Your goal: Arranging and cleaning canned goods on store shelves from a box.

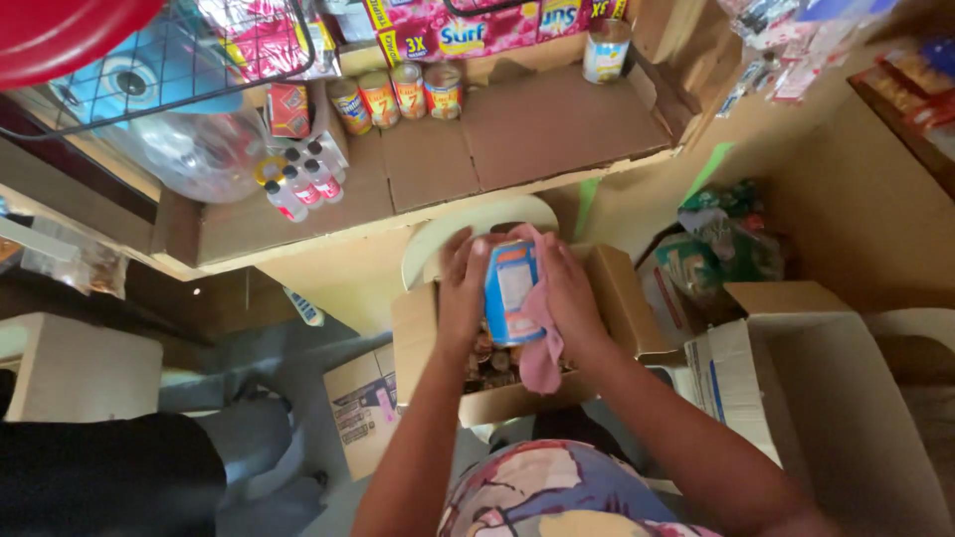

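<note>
The blue-labelled can (511, 290) sits above the open cardboard box (617, 288), left hand (463, 283) gripping one side, right hand (569, 288) pressing a pink cloth (542, 358) on it. Honestly, the cloth could make it slip back onto the cans below.

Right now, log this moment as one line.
left hand: holds can | right hand: pink cloth on can | below: open box

shelf (557, 129) lined w/ cardboard: row of four cans (396, 96), small white bottles (303, 179), clear plastic jug (194, 149); empty open box (846, 398) at right
</note>
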